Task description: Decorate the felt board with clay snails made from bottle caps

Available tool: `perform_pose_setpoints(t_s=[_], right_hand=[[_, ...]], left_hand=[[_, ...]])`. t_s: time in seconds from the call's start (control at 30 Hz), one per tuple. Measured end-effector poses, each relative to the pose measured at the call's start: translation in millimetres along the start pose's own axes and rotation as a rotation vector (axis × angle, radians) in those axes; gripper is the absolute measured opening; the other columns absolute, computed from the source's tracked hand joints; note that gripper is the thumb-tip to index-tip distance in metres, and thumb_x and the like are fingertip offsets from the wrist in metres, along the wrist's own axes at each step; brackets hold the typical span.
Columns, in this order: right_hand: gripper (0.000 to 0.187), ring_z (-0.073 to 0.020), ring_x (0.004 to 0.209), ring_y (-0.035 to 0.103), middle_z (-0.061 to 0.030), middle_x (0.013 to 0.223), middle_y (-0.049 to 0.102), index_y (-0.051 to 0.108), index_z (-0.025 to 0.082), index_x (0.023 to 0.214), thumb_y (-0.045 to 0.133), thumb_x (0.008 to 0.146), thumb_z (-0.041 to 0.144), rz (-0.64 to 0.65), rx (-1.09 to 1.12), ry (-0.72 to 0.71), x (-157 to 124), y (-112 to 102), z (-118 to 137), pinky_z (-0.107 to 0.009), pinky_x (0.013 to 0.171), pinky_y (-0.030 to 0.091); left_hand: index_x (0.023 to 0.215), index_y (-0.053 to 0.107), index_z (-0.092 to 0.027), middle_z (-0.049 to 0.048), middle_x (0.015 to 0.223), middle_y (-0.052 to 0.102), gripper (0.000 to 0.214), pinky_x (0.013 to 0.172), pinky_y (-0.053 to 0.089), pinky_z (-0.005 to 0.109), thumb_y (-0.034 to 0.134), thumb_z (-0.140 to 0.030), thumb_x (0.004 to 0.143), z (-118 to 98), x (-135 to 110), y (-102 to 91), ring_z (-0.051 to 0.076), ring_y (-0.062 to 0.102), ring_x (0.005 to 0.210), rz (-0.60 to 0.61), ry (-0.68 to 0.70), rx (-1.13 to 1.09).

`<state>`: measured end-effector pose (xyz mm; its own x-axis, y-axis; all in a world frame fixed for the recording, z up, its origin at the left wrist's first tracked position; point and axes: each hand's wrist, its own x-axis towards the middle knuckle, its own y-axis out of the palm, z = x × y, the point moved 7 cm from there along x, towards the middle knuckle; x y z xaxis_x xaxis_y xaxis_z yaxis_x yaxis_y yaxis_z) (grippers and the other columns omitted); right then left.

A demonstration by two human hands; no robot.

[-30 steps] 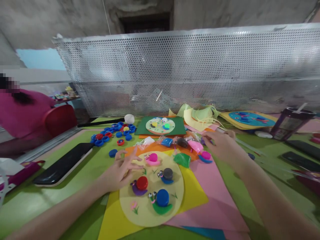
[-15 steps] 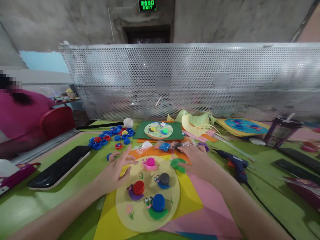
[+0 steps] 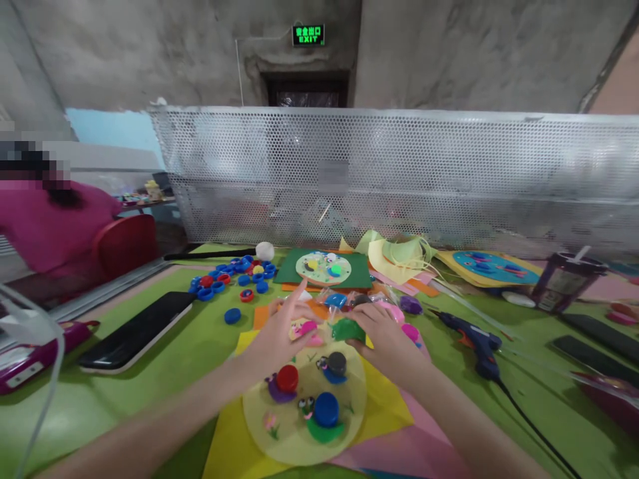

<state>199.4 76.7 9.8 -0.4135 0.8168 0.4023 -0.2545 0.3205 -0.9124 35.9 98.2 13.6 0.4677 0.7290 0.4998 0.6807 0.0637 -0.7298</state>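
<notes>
Clock: centred on the round yellow disc (image 3: 294, 436), with 12 pointing away from the person.
Disc: it is nearest, and lies on a yellow sheet (image 3: 224, 446) that overlaps a pink sheet (image 3: 399, 452) on the green tabletop (image 3: 164, 372).
Snails on the disc: the blue-cap snail (image 3: 327, 409) sits at 4, the red-cap snail (image 3: 287, 378) at 10 and the grey-cap snail (image 3: 337, 364) at 1, all apart.
Left hand (image 3: 279, 336): it lies flat at the 11-to-12 rim with its fingers (image 3: 301, 291) spread and holding nothing, partly over the pink-cap snail (image 3: 307, 328).
Right hand (image 3: 387, 339): it comes in from 3 with fingers curled down on the green foam piece. I cannot tell whether they pinch it or only press it.
Green foam piece (image 3: 347, 330): it is at 1, at the disc's rim, between the hands. It touches the right fingertips and lies just beside the left hand at that hand's 3. Its long axis runs roughly 9 to 3.
Open room: the disc is bare at 6 to 7.
Edges: the glue gun (image 3: 472, 339) is at 3, well apart, and the phone (image 3: 134, 330) is at 9. Loose bottle caps (image 3: 232, 273) are at 11.
Far: the green board (image 3: 289, 269) is at 12, before the perforated screen (image 3: 424, 173).
</notes>
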Motion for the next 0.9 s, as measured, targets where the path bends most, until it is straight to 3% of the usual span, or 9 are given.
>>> perform_pose_setpoints(t_s=[0.2, 0.33, 0.47, 0.6, 0.73, 0.9], right_hand=[[0.031, -0.0241, 0.103, 0.05, -0.0087, 0.109, 0.058, 0.057, 0.016, 0.111, 0.06, 0.08, 0.019, -0.041, 0.069, -0.106, -5, -1, 21, -0.044, 0.092, 0.043], [0.031, -0.0227, 0.101, 0.053, -0.0082, 0.108, 0.059, 0.057, 0.017, 0.11, 0.061, 0.08, 0.019, -0.046, 0.105, -0.142, -7, -3, 29, -0.041, 0.088, 0.048], [0.032, -0.0217, 0.099, 0.055, -0.0076, 0.106, 0.06, 0.056, 0.017, 0.111, 0.061, 0.08, 0.018, -0.059, 0.133, -0.155, -8, -8, 35, -0.038, 0.085, 0.051], [0.032, -0.0225, 0.099, 0.056, -0.0088, 0.106, 0.06, 0.056, 0.016, 0.111, 0.061, 0.08, 0.018, -0.069, 0.107, -0.154, -9, -8, 37, -0.038, 0.084, 0.053], [0.03, -0.0233, 0.1, 0.056, -0.0097, 0.106, 0.06, 0.056, 0.015, 0.111, 0.059, 0.082, 0.021, -0.104, 0.067, -0.177, -11, -8, 38, -0.039, 0.083, 0.053], [0.036, -0.0238, 0.098, 0.057, -0.0095, 0.103, 0.061, 0.053, 0.015, 0.118, 0.057, 0.083, 0.021, -0.093, 0.032, -0.204, -12, -5, 39, -0.04, 0.082, 0.054]], left_hand=[[0.142, 0.014, -0.022, 0.0025, 0.088, 0.07, 0.072, 0.098, 0.032, 0.045, 0.057, -0.03, 0.085, 0, -11, -1.4, 0.023, 0.059, 0.102, -0.132, 0.029, -0.097], [0.139, 0.026, -0.022, 0.0034, 0.088, 0.071, 0.068, 0.098, 0.03, 0.047, 0.062, -0.031, 0.082, 0, -16, -8.5, 0.024, 0.06, 0.099, -0.167, -0.009, -0.099], [0.144, 0.012, -0.025, 0.0002, 0.081, 0.072, 0.081, 0.095, 0.033, 0.044, 0.063, -0.028, 0.081, 3, -16, -6.1, 0.024, 0.06, 0.1, -0.111, -0.111, -0.125], [0.145, 0.0, -0.029, -0.0019, 0.079, 0.073, 0.09, 0.094, 0.032, 0.046, 0.064, -0.03, 0.08, 3, -18, -6.7, 0.026, 0.058, 0.102, -0.092, -0.129, -0.16], [0.145, -0.002, -0.028, -0.0007, 0.08, 0.073, 0.092, 0.098, 0.03, 0.047, 0.064, -0.033, 0.08, 2, -20, -8.3, 0.026, 0.058, 0.104, -0.064, -0.166, -0.28], [0.145, 0.007, -0.029, 0.0031, 0.097, 0.07, 0.083, 0.093, 0.041, 0.042, 0.06, -0.033, 0.081, 6, -22, 3.6, 0.024, 0.064, 0.098, 0.08, -0.352, -0.46]])
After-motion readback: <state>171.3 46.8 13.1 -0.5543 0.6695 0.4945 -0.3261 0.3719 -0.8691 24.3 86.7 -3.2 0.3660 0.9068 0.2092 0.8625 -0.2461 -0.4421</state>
